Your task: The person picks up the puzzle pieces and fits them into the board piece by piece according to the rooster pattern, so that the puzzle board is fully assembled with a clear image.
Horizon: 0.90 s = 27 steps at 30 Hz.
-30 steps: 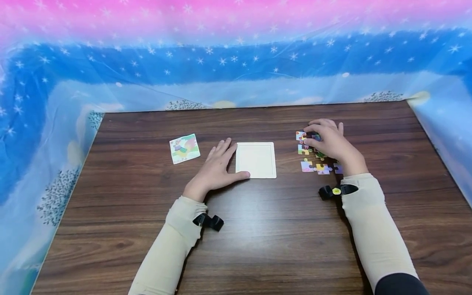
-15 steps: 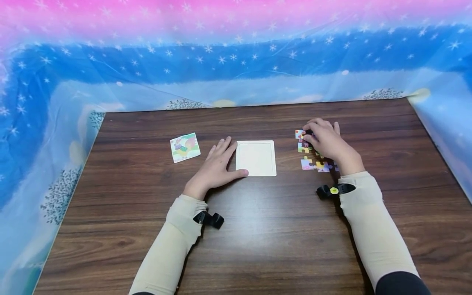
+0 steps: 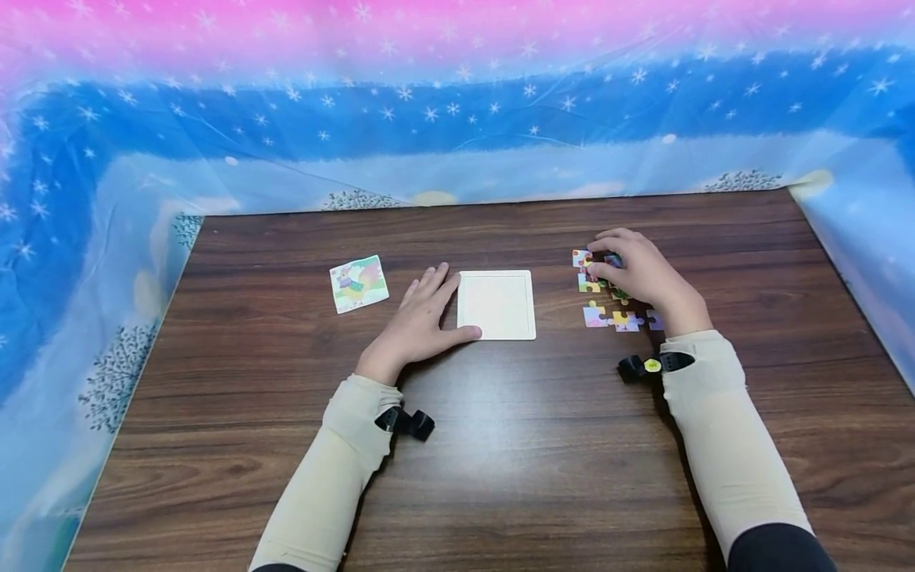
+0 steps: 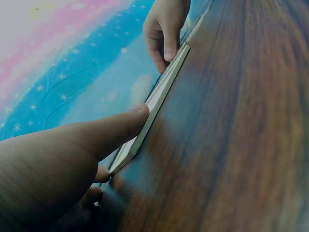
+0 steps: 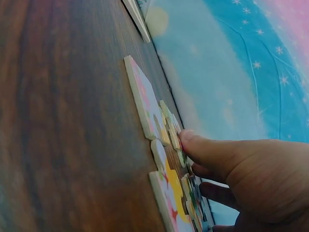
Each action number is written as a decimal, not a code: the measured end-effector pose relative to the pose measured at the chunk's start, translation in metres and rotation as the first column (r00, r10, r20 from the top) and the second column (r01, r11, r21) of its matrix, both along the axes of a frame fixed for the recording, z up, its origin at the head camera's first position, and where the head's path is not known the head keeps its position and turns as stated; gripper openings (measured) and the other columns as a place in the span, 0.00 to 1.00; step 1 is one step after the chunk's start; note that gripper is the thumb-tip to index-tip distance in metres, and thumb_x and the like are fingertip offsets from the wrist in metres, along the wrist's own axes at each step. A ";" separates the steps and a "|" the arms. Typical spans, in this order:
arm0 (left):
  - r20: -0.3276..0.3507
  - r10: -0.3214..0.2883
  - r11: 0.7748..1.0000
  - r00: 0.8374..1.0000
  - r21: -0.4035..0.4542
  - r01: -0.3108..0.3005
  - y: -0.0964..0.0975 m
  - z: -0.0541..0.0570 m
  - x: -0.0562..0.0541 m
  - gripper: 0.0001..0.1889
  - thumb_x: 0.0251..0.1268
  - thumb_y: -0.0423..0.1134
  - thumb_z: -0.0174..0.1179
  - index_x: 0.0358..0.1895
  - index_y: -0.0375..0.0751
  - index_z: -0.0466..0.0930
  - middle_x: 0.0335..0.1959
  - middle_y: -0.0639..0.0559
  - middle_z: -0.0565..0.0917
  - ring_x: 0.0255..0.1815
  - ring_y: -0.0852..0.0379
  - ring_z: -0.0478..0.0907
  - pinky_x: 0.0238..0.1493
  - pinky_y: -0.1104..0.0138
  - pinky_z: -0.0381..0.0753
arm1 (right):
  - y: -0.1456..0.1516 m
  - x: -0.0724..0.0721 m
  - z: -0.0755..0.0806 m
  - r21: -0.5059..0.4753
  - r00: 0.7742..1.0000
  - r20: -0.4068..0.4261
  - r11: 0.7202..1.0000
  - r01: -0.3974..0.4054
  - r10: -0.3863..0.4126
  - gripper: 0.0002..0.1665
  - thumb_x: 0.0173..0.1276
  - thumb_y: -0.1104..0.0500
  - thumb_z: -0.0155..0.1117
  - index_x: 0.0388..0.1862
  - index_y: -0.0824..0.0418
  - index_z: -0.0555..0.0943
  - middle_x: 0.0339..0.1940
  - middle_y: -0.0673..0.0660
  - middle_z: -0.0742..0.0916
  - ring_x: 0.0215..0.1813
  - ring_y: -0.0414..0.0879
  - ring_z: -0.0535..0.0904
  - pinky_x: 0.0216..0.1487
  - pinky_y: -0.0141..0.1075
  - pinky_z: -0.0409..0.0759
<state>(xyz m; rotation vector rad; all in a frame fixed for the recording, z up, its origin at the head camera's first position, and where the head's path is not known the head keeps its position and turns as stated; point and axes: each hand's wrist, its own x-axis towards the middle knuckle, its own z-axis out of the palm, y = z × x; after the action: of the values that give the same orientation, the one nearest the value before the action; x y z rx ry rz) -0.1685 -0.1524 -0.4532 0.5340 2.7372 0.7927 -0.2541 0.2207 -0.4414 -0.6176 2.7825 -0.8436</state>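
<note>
My left hand (image 3: 415, 330) lies at the left side of a white square puzzle frame (image 3: 496, 306), fingers extended and spread. Its thumb (image 4: 135, 116) touches the near left corner of the frame, and the fingertips reach the left edge. To the right, my right hand (image 3: 646, 274) is bent over a cluster of jigsaw pieces (image 3: 595, 316). Its thumb (image 5: 190, 140) and index finger span one puzzle piece (image 3: 589, 267) at the cluster's left side, pinching it. The palm and fingers cover several other pieces, some of which show in the right wrist view.
A picture card (image 3: 359, 284) with a coloured bird-like drawing lies left of the left hand. All rests on a dark wood-grain table (image 3: 486, 445). A snowflake-patterned cloth (image 3: 457, 119) stands along the back and side edges.
The left hand and frame stay put. My right hand shifts only slightly over the pieces, its thumb and index finger a little farther apart than half a second ago.
</note>
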 end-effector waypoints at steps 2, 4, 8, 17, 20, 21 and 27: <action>0.001 0.000 1.000 1.000 0.000 0.000 0.000 0.000 0.000 0.54 0.71 0.65 0.64 0.87 0.39 0.47 0.88 0.40 0.42 0.88 0.44 0.34 0.85 0.53 0.32 | 0.001 -0.001 0.000 -0.010 1.000 0.002 1.000 -0.010 0.010 0.26 0.80 0.59 0.65 0.71 0.70 0.77 0.77 0.72 0.70 0.81 0.72 0.57 0.78 0.69 0.54; 0.001 -0.001 1.000 1.000 -0.002 0.001 0.000 0.000 0.000 0.54 0.71 0.64 0.64 0.87 0.39 0.47 0.88 0.40 0.42 0.88 0.44 0.34 0.85 0.53 0.32 | 0.002 -0.002 -0.001 -0.018 1.000 0.011 1.000 -0.016 0.016 0.26 0.80 0.59 0.65 0.71 0.70 0.78 0.77 0.72 0.70 0.81 0.71 0.57 0.77 0.69 0.56; 0.002 0.000 1.000 1.000 -0.001 0.000 0.001 0.000 0.000 0.54 0.71 0.64 0.64 0.87 0.39 0.47 0.88 0.40 0.42 0.88 0.44 0.33 0.85 0.53 0.32 | 0.003 -0.003 -0.001 -0.030 0.999 0.042 1.000 0.006 -0.004 0.26 0.83 0.57 0.61 0.73 0.68 0.77 0.79 0.70 0.69 0.82 0.71 0.56 0.77 0.69 0.56; 0.006 0.005 1.000 1.000 -0.008 -0.005 0.001 0.000 0.000 0.54 0.71 0.64 0.64 0.87 0.39 0.47 0.88 0.40 0.42 0.88 0.45 0.32 0.85 0.53 0.31 | -0.001 -0.004 -0.004 -0.009 0.999 -0.037 1.000 0.018 -0.019 0.25 0.80 0.59 0.65 0.71 0.68 0.79 0.75 0.72 0.74 0.79 0.71 0.61 0.79 0.69 0.52; 0.005 0.008 1.000 1.000 -0.005 -0.008 0.001 0.000 0.001 0.54 0.72 0.64 0.64 0.87 0.39 0.47 0.88 0.41 0.42 0.88 0.45 0.33 0.85 0.52 0.31 | -0.003 -0.005 -0.004 0.017 0.998 -0.052 1.000 0.022 -0.022 0.25 0.81 0.59 0.64 0.71 0.68 0.79 0.75 0.72 0.74 0.79 0.71 0.61 0.79 0.68 0.52; 0.005 0.009 1.000 1.000 -0.005 -0.009 0.001 0.000 0.001 0.54 0.72 0.64 0.64 0.87 0.39 0.47 0.88 0.41 0.42 0.88 0.45 0.33 0.85 0.52 0.31 | -0.003 -0.005 -0.004 0.022 0.998 -0.051 0.999 0.024 -0.022 0.25 0.81 0.59 0.64 0.72 0.68 0.78 0.75 0.72 0.74 0.80 0.71 0.60 0.80 0.68 0.50; 0.000 0.008 1.000 1.000 -0.005 -0.008 0.002 0.000 0.001 0.53 0.72 0.64 0.64 0.87 0.39 0.47 0.88 0.40 0.42 0.88 0.45 0.33 0.85 0.52 0.32 | 0.000 -0.006 -0.003 0.012 0.999 -0.019 0.999 0.030 -0.030 0.28 0.80 0.56 0.66 0.73 0.68 0.77 0.75 0.71 0.73 0.80 0.71 0.57 0.77 0.75 0.40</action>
<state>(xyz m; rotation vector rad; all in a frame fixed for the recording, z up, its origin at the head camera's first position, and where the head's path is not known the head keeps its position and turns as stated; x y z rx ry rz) -0.1678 -0.1502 -0.4531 0.5230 2.7424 0.7880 -0.2604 0.2208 -0.4445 -0.5867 2.8187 -0.8296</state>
